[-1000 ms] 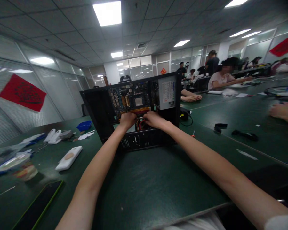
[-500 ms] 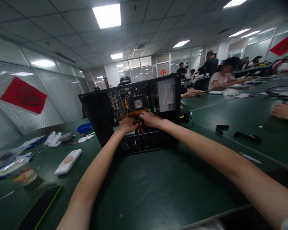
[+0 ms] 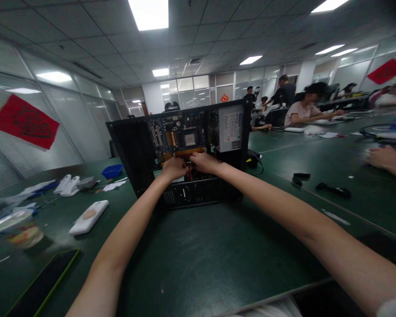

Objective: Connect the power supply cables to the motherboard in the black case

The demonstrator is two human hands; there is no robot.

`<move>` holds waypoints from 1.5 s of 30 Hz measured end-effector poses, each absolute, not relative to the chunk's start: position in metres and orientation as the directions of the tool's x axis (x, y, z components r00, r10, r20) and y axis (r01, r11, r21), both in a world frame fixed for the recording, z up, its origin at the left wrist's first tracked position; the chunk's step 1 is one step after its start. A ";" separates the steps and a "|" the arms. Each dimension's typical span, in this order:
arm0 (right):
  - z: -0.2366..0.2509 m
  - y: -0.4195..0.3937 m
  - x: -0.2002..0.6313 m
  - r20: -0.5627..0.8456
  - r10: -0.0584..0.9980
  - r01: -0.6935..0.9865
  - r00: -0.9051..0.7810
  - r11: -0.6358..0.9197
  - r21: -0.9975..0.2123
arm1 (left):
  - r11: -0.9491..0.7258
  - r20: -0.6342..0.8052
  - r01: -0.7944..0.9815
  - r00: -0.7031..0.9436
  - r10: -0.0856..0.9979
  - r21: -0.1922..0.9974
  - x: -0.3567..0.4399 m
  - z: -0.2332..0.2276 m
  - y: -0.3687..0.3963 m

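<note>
A black computer case (image 3: 125,149) stands on the green table (image 3: 191,246) with its open side toward me. Inside it are a motherboard (image 3: 171,125) and, at the right, a silver power supply (image 3: 232,132). Both my hands reach into the lower middle of the case, below the motherboard's memory slots. My left hand (image 3: 174,168) has its fingers curled near red cables (image 3: 190,172). Close beside it, my right hand (image 3: 203,163) is closed, fingertips by the edge of the slots. What either hand pinches is too small and hidden to make out.
On the left lie a white box-shaped device (image 3: 89,217), a phone (image 3: 44,281), a plastic food cup (image 3: 23,233) and a blue tray (image 3: 112,171). Black straps (image 3: 333,190) lie at the right. Another person's hands (image 3: 384,158) rest at the far right; several people sit or stand beyond.
My view has shifted slightly, so the table items appear a little further left. Both hands stay in the same part of the case, with only small finger movements.
</note>
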State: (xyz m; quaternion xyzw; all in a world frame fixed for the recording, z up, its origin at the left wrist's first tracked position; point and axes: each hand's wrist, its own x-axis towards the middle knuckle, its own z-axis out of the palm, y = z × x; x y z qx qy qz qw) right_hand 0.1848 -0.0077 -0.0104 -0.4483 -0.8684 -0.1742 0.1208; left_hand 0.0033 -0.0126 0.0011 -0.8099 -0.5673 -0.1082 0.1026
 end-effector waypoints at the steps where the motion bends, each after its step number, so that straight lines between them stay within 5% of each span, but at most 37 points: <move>1: -0.011 -0.007 0.184 0.367 0.737 0.822 -0.567 0.533 0.200 | -0.334 0.293 0.942 0.332 0.897 -0.045 0.003 0.001 -0.012; 21: -0.014 0.000 0.180 0.319 0.726 0.790 -0.609 0.517 0.330 | -0.346 0.397 0.938 0.327 0.858 -0.024 -0.001 0.001 -0.004; 45: -0.016 -0.007 0.186 0.327 0.830 0.892 -0.452 0.416 0.177 | -0.402 0.375 0.913 0.399 0.837 -0.076 0.002 -0.001 0.002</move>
